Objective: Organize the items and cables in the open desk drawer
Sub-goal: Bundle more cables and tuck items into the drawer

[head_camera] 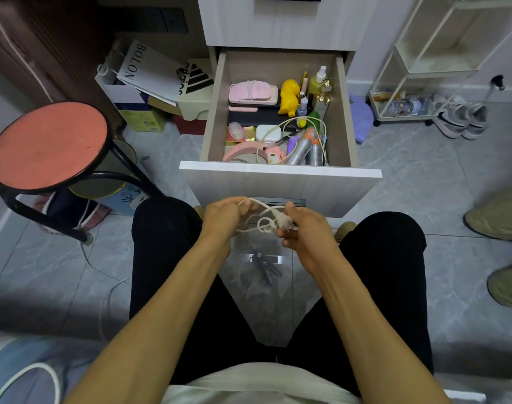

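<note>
Here, drawer stands open, cluttered. Just in front of its front panel, left hand pinches the cable end, and right hand grips the plug end. Cable looks light, limp, tangle-prone; best held at the plug. Long axis runs left-right between hands, loops sagging.

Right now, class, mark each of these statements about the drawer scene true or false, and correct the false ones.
1. Both hands hold a white cable in front of the drawer. True: left hand, right hand.
2. The drawer is closed. False: it is pulled open.
3. A yellow duck toy sits inside the drawer. True.
4. The stool has a blue seat. False: the seat is red-orange.
5. Another pale cable loops over items in the drawer. True.
</note>
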The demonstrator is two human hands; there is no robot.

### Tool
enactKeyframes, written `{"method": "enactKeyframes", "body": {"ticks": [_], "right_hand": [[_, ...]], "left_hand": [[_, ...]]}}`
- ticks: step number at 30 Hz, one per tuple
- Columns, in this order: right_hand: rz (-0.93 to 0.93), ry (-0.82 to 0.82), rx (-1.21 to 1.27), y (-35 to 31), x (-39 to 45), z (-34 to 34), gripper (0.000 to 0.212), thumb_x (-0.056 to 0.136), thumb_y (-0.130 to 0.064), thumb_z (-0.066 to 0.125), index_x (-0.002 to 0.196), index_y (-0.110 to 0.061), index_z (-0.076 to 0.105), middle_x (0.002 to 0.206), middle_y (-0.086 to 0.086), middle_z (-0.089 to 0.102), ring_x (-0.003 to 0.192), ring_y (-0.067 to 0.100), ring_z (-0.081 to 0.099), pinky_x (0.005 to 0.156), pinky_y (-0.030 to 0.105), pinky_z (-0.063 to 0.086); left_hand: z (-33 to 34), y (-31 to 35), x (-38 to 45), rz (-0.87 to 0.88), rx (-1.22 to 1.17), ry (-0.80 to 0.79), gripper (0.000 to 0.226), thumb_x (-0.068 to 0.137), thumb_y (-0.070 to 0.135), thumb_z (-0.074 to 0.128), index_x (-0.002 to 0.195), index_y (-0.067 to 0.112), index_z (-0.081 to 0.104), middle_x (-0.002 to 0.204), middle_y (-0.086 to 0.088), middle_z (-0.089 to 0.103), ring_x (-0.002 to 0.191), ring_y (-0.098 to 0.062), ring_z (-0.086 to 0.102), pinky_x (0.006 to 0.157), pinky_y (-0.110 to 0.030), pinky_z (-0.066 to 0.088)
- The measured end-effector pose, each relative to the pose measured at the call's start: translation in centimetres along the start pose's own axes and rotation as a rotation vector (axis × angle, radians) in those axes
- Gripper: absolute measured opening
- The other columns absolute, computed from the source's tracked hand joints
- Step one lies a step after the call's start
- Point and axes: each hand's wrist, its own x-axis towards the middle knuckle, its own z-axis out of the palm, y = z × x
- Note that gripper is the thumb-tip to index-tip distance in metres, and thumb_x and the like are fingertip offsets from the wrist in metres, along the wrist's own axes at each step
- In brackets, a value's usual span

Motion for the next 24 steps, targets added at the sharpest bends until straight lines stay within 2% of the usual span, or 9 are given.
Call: {"method": "enactKeyframes", "body": {"ticks": [2,4,6,8,11,13,15,19,24], "right_hand": [[-0.053,0.013,-0.116,0.2,0.1,-0.4,0.024,0.098,-0.028,0.056,0.088,-0.009,0.065,0.069,0.004,0.070,0.053,0.015,0.064,0.044,0.023,0.047],[-0.002,-0.042,-0.066,-0.1,0.3,-0.7,0.022,0.097,-0.027,0.057,0.090,-0.009,0.066,0.068,0.002,0.070,0.053,0.015,0.064,0.045,0.022,0.049],[0.086,-0.114,0.118,-0.2,0.4,-0.9,0.019,0.096,-0.025,0.057,0.088,-0.010,0.065,0.065,0.002,0.068,0.050,0.012,0.061,0.045,0.021,0.049],[0.081,-0.142,0.188,0.1,0.6,-1.3,0.020,0.096,-0.026,0.057,0.085,-0.010,0.064,0.062,0.001,0.065,0.046,0.011,0.057,0.045,0.021,0.048],[-0.088,-0.084,-0.063,0.6,0.5,-1.2,0.026,0.097,-0.025,0.056,0.079,-0.007,0.059,0.060,0.005,0.060,0.043,0.014,0.050,0.045,0.025,0.046],[-0.253,0.010,-0.329,0.7,0.4,-0.8,0.029,0.098,-0.025,0.054,0.081,-0.003,0.058,0.059,0.009,0.058,0.042,0.014,0.052,0.044,0.024,0.047],[-0.330,0.085,-0.416,0.8,0.5,-0.7,0.028,0.099,-0.025,0.053,0.081,-0.005,0.057,0.057,0.008,0.058,0.042,0.013,0.054,0.044,0.025,0.049],[-0.233,0.179,-0.245,0.9,1.5,-1.5,0.025,0.098,-0.024,0.055,0.079,-0.008,0.057,0.060,0.008,0.061,0.046,0.016,0.058,0.060,0.040,0.060],[-0.064,-0.006,0.170,0.6,1.2,-2.0,0.016,0.096,-0.009,0.057,0.082,-0.004,0.061,0.068,0.011,0.065,0.054,0.019,0.060,0.067,0.037,0.059]], "left_hand": [[-0.2,-0.1,-0.1,0.035,0.031,0.013,0.017,0.094,0.006,0.058,0.087,0.008,0.074,0.079,-0.003,0.076,0.074,-0.014,0.074,0.073,-0.032,0.058],[-0.3,-0.1,-0.1,0.027,0.024,0.009,0.019,0.095,0.006,0.054,0.090,0.005,0.072,0.080,-0.004,0.076,0.072,-0.015,0.074,0.064,-0.026,0.055],[-0.1,-0.1,0.2,-0.067,-0.080,0.000,0.019,0.096,0.007,0.053,0.094,0.005,0.072,0.081,-0.004,0.075,0.073,-0.019,0.074,0.067,-0.031,0.058],[0.1,-0.3,0.4,-0.156,-0.167,-0.023,0.019,0.096,0.008,0.051,0.096,0.007,0.071,0.077,0.000,0.072,0.060,-0.015,0.069,0.066,-0.033,0.058],[0.2,-0.4,0.4,-0.207,-0.235,0.020,0.021,0.097,0.006,0.047,0.092,0.008,0.068,0.068,0.001,0.065,0.037,-0.007,0.053,0.058,-0.030,0.055],[0.0,-0.3,0.5,-0.202,-0.234,0.084,0.020,0.096,0.005,0.048,0.090,0.010,0.067,0.067,-0.001,0.065,0.035,-0.008,0.052,0.050,-0.026,0.054],[0.1,-0.1,0.5,-0.185,-0.202,0.103,0.016,0.095,0.008,0.051,0.088,0.013,0.065,0.067,-0.002,0.066,0.037,-0.009,0.055,0.044,-0.024,0.053],[-0.2,0.3,0.4,-0.144,-0.230,0.122,0.007,0.095,0.010,0.055,0.092,0.010,0.062,0.068,-0.006,0.070,0.052,-0.018,0.069,0.050,-0.029,0.057],[-0.9,0.2,-0.1,-0.092,-0.073,-0.007,0.007,0.096,0.015,0.059,0.092,0.010,0.062,0.071,-0.009,0.073,0.064,-0.025,0.073,0.056,-0.030,0.059]]}}
